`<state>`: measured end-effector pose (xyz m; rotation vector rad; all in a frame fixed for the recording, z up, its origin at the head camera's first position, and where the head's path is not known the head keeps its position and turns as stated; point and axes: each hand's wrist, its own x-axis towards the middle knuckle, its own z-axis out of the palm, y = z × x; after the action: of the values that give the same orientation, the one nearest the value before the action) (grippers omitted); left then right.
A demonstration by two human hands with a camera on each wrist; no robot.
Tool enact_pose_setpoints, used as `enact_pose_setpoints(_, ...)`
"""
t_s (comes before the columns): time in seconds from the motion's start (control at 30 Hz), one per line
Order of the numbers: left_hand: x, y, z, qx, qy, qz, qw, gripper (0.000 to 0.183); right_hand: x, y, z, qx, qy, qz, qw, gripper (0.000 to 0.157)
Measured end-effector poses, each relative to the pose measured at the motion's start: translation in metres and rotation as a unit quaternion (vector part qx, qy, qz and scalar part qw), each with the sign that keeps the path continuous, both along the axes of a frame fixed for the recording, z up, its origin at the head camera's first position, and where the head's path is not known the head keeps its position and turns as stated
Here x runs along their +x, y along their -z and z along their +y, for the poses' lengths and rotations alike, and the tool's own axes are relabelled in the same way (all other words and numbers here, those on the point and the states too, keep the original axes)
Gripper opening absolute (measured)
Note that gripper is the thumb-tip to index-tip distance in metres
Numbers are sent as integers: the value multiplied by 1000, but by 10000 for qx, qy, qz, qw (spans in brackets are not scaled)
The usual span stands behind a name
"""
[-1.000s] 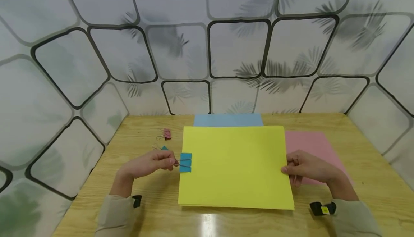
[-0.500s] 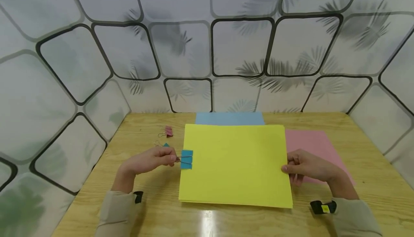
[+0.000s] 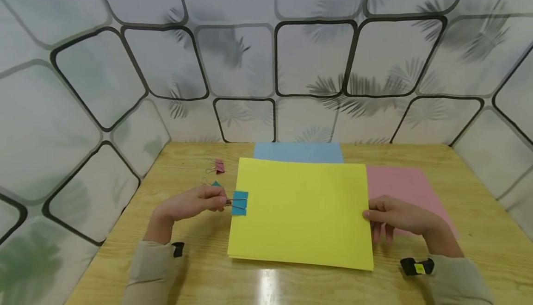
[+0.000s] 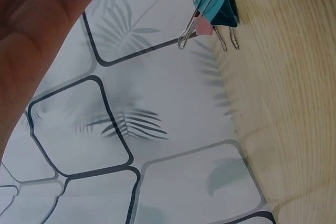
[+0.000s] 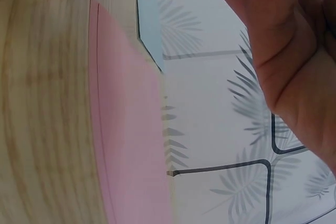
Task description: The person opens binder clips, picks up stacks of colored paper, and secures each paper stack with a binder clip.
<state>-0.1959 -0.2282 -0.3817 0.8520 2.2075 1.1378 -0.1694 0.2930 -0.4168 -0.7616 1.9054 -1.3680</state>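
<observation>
A patterned wall (image 3: 233,64) rises behind the far edge of the wooden table (image 3: 329,289). The yellow sheets (image 3: 301,217), more than one layer by their lower edge, are held above the middle of the table, seemingly clear of it. They look light and fairly stiff, easy to crease at the corners and apt to slide over one another, so opposite edges seem the sensible hold, with only a gentle pinch. Pink paper (image 3: 401,182) lies toward the table's right edge, and blue paper (image 3: 300,152) by its far edge, both partly hidden behind the yellow. The right hand (image 3: 399,214) pinches the yellow sheets' right edge, thumb in front; the left hand (image 3: 191,204) pinches the wire handles of the blue clip (image 3: 239,204), which sits on their left edge. That clip should feel springy and firm; its handles are the place to take it. No box or tray shows; only the clip's mouth encloses anything, the sheets' edge. Toward the table's far left corner lie a pink clip (image 3: 220,166) and, nearer the left hand, a teal clip (image 4: 218,6).
</observation>
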Motion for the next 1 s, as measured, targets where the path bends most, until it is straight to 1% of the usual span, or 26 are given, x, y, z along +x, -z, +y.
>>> enact_pose_setpoints(0.1,1,0,-1,49,53,38,10000,29,0,-1,0,-85,-26,-3,10000,34)
enact_pose_setpoints(0.27,1,3,-3,227,333,225,9989,24,0,-3,-2,-68,-19,24,10000,32)
enact_pose_setpoints(0.4,0,4,-3,391,519,217,9977,23,-1,-1,-4,1,85,131,9999,32)
enact_pose_setpoints(0.5,-1,4,-3,446,629,201,9968,23,-1,0,-4,110,243,213,9994,33)
enact_pose_setpoints(0.6,-1,4,-3,374,618,205,9972,24,-1,1,-4,163,295,281,9990,34)
enact_pose_setpoints(0.67,-1,4,-3,280,534,252,9979,26,-1,1,-3,131,254,298,9991,33)
enact_pose_setpoints(0.83,0,5,-3,4,340,267,9991,27,-1,4,-1,-120,-34,230,9997,31)
enact_pose_setpoints(1.0,0,6,-3,-190,298,171,9992,25,-2,6,-1,-251,-227,111,9994,31)
